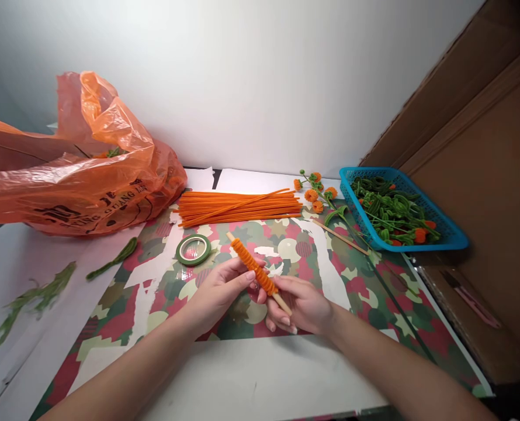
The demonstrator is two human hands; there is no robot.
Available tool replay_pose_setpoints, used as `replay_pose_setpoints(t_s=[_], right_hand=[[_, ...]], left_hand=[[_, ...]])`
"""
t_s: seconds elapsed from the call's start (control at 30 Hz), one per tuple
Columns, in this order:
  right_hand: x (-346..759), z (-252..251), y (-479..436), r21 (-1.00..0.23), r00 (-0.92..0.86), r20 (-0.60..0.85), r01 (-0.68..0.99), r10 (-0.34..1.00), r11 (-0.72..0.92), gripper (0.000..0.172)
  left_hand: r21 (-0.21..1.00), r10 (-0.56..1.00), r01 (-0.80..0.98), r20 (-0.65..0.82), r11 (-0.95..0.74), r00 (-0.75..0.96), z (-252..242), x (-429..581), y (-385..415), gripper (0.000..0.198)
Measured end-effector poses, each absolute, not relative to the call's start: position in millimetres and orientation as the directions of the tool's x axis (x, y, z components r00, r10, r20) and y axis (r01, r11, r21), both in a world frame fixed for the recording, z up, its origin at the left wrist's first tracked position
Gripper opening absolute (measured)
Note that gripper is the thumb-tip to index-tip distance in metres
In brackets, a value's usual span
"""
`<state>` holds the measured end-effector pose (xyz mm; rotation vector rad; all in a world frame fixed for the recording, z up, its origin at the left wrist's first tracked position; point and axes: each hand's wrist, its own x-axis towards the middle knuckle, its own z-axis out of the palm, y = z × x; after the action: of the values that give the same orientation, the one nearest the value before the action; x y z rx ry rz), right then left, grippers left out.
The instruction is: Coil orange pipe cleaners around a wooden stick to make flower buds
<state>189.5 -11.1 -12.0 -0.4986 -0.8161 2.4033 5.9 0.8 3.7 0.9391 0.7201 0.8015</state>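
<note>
Both my hands hold a thin wooden stick (281, 303) with an orange pipe cleaner coiled (253, 266) tightly round it. My left hand (220, 289) pinches the coil near its middle with thumb and fingers. My right hand (301, 307) grips the stick's lower bare end, fingers curled under it. The stick slants up to the left above a patterned mat (352, 280). A bundle of straight orange pipe cleaners (238, 206) lies just beyond, and a roll of green tape (193, 249) sits left of the stick's tip.
An orange plastic bag (89, 169) fills the far left. A blue basket (448, 234) of green and orange pieces stands at the right, beside a stem with orange pompom flowers (315, 193) and a spare stick (341, 235). Green stems (111, 260) lie on white paper at left. Brown cardboard (483, 146) walls the right.
</note>
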Motion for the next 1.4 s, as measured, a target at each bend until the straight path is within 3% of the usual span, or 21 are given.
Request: replay_pose_setpoints(t_s=[0.1,0.37,0.6,0.8,1.23,1.4], right_hand=[[190.4,-12.1,-11.4,-0.606,-0.793,-0.163,-0.389,0.587,-0.694,0.029],[189.9,-14.9,-11.7,-0.57,-0.803,-0.207,-0.365,0.558,-0.736,0.034],[183.7,-8.5,-12.4,-0.768,-0.649,-0.346,-0.218,0.677,-0.602,0.04],[182.8,0.5,-15.3,-0.9,-0.467,-0.364,-0.047,0.806,-0.434,0.037],[179.7,-5.1,-25.5,-0.962,-0.33,-0.273,0.112,0.903,-0.25,0.024],[179.6,-2.0,-27.2,-0.949,-0.255,-0.043,0.311,0.966,0.04,0.026]], left_hand=[[0.864,0.848,-0.321,-0.2,0.389,0.49,2.3,5.1,1.0,0.022],[0.89,0.876,-0.282,-0.217,0.359,0.431,-0.8,4.4,2.0,0.025],[0.922,0.889,-0.21,-0.221,0.324,0.4,4.9,6.4,2.4,0.019],[0.931,0.906,-0.211,-0.206,0.297,0.37,4.8,6.3,3.0,0.018],[0.945,0.928,-0.163,-0.227,0.283,0.296,1.5,7.3,0.6,0.018],[0.95,0.938,-0.14,-0.238,0.279,0.251,2.3,8.3,-1.2,0.017]])
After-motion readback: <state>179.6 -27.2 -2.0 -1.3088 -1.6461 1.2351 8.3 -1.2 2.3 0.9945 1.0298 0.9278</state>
